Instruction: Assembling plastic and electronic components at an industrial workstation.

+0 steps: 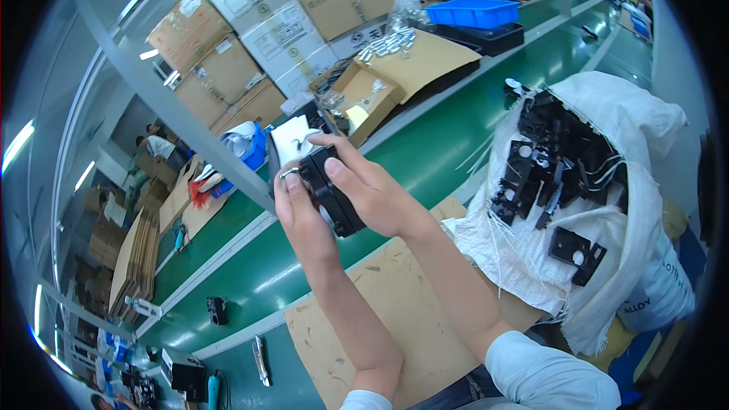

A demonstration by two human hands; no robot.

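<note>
Loose black piece [217, 310]: lying alone on the green bench [266, 277], well apart from our hands.
Box cutter [260, 361]: lying nearer us, likely set aside within reach.
Left hand [305, 220]: we are pressing its thumb along the black unit's left side, seemingly steadying it; its other fingers are hiding, so we cannot tell their spread.
Black unit [343, 209]: we are holding it up between both hands, perhaps for a clearer view.
Right hand [380, 197]: thumb and outstretched index finger are pinching the unit's upper end; the forearm is slanting in from lower right.
Cardboard sheet [406, 296]: lying beneath our forearms, perhaps protecting the bench.
White sack [615, 106]: gaping open, presumably giving access to its black parts [547, 144].
</note>
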